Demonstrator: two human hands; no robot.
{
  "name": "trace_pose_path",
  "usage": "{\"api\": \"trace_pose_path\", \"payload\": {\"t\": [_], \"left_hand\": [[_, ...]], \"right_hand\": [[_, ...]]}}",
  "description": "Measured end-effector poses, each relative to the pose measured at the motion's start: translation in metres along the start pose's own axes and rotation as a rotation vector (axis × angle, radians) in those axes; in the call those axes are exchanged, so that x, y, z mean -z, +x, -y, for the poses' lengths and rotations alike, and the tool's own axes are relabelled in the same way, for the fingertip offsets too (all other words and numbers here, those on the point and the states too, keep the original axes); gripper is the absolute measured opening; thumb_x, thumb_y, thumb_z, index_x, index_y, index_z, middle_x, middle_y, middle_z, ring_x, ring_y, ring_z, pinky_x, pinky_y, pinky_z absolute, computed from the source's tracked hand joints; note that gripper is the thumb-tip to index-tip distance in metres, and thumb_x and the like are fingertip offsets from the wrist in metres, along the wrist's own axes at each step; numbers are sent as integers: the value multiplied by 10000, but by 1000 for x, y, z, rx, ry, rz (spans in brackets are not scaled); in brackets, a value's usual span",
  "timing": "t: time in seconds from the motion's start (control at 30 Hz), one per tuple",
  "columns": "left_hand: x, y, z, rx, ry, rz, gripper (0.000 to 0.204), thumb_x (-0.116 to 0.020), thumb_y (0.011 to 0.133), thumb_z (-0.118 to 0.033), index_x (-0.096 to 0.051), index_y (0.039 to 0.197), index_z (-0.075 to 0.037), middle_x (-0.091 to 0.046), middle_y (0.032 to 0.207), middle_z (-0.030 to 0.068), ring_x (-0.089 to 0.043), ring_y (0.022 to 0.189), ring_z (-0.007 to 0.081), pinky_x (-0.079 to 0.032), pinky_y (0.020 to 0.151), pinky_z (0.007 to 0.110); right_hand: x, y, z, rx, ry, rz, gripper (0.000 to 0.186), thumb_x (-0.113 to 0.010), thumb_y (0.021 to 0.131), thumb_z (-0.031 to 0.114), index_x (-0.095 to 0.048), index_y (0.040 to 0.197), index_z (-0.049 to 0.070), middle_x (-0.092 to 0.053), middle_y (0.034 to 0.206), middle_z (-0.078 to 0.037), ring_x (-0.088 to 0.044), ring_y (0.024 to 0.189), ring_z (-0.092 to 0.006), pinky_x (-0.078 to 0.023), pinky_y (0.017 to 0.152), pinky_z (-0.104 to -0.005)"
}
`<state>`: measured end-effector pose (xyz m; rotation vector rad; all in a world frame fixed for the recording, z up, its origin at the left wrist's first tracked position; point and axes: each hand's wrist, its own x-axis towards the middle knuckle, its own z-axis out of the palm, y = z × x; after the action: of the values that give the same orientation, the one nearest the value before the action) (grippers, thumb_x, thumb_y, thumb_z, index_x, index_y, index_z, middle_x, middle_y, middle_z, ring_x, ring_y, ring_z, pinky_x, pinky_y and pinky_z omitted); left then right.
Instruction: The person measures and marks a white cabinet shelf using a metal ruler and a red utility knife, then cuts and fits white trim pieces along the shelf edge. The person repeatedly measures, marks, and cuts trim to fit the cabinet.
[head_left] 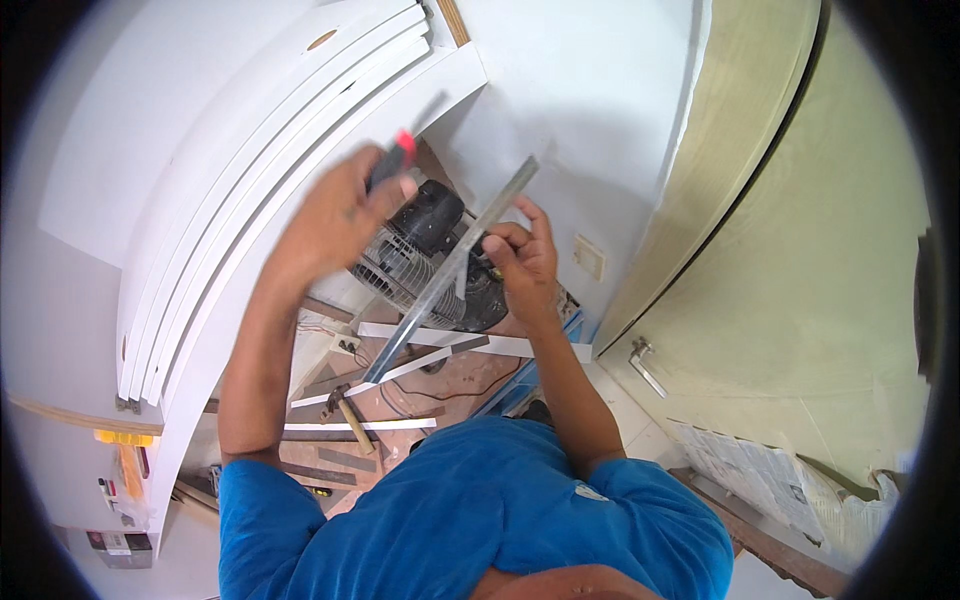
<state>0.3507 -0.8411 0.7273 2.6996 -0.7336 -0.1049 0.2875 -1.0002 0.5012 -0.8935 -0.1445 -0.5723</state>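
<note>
My left hand (335,215) is raised at the left, closed around a tool with a black and red handle (392,162). Its narrow grey blade or shaft is smeared by motion, so I cannot tell its exact kind. My right hand (526,265) grips a long narrow metal strip (428,295) near its upper end, thumb and fingers pinching it. The strip slants from upper right to lower left. A short thin piece (462,274) juts from its middle. Tool and strip are apart. Beneath them stands a black fan (432,215) with a wire cage.
Curved white panels (270,170) stack along the left. A hammer (352,420), white strips (370,425), wood offcuts and a dark cord (470,395) litter the floor. At the right is a pale door with a lever handle (645,368); a wall plate (589,258) sits beside its frame.
</note>
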Motion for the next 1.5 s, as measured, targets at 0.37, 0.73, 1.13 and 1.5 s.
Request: {"api": "trace_pose_path", "payload": {"t": [0.37,0.73,1.13,1.5], "left_hand": [[-69,-104,48,43,-716,-65,504,-865,785,-105,-569,1188,-42,-681,925,42,-644,871,143,-522,829,311],[-112,-256,151,253,-1139,-281,465,-901,776,-78,-544,1073,-51,-700,851,105,-653,698,167,-521,626,304],[-196,-347,212,442,-1269,-338,470,-889,796,-116,-547,1114,-60,-702,840,109,-664,646,176,-558,546,307],[-260,-401,235,615,-1420,-381,368,-810,836,-40,-555,1094,-100,-716,861,113,-663,659,173,-539,523,309]], "right_hand": [[-33,7,34,29,-446,193,536,-719,1037,194,-469,1483,34,-697,984,-13,-588,911,-74,-472,873,-242],[-42,193,47,455,-1602,152,689,-615,992,133,-342,1606,-19,-725,1073,-177,-707,921,-400,-577,833,-472],[-21,185,26,577,-1219,168,757,-640,940,29,-327,1627,-23,-568,1291,-173,-624,1021,-288,-538,921,-371],[16,120,34,503,-817,-8,355,-737,946,89,-662,1287,25,-623,1250,-108,-640,1003,-190,-540,884,-322]]}}
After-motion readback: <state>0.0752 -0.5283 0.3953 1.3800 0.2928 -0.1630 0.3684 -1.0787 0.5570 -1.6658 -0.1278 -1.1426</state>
